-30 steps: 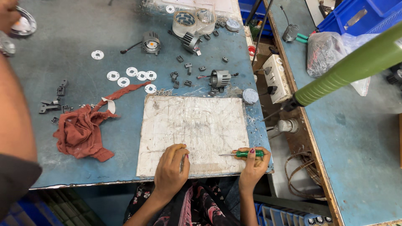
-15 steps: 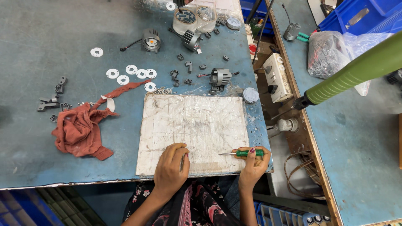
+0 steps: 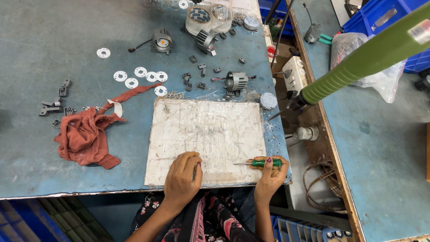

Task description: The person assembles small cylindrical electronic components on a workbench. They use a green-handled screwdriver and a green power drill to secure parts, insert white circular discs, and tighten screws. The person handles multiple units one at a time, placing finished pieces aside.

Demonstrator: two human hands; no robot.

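Note:
My left hand point(image 3: 182, 176) rests fingers curled on the near edge of a worn white work mat point(image 3: 207, 134) on the blue table point(image 3: 58, 36). My right hand point(image 3: 270, 174) grips a small green-handled screwdriver point(image 3: 260, 163) at the mat's near right corner, its metal tip pointing left over the mat. Beyond the mat lie a grey round motor-like housing point(image 3: 235, 81), small dark grey brackets point(image 3: 200, 76) and a pile of screws point(image 3: 174, 95).
A red rag point(image 3: 85, 134) lies left of the mat. White discs point(image 3: 139, 76), two more round housings point(image 3: 162, 41) and tape rolls point(image 3: 199, 17) sit farther back. A green ribbed hose point(image 3: 358, 62) crosses on the right, above a gap with cables and a second blue table point(image 3: 385, 148).
A person's arm at the left edge has gone out of view. My hands and the screwdriver have stayed where they were.

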